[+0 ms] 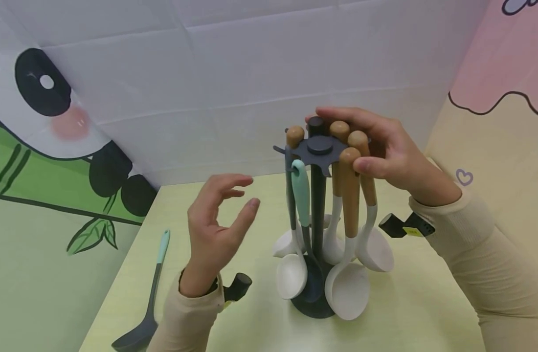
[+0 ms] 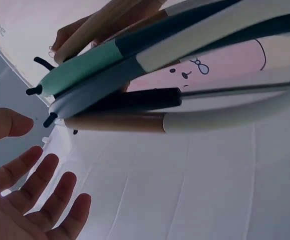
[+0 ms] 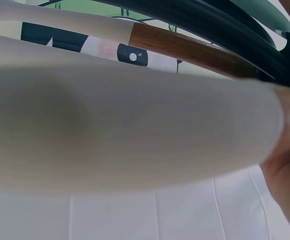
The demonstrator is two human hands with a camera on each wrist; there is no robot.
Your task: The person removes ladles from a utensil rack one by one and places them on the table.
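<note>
A dark utensil stand holds several hanging utensils by its hooked top. My right hand reaches round the right side of its top, fingers spread, thumb tip at the wooden handle of a white ladle. Its index finger lies close behind a black handle. Left of the stand, my left hand is raised with thumb and fingers apart, holding nothing. Nearest to it hang a mint-handled utensil and a white spoon. A pale utensil fills much of the right wrist view.
A dark ladle with a mint handle lies on the pale yellow table at the left, partly behind the left sleeve. White sheeting rises behind the table, with cartoon-printed panels at the sides.
</note>
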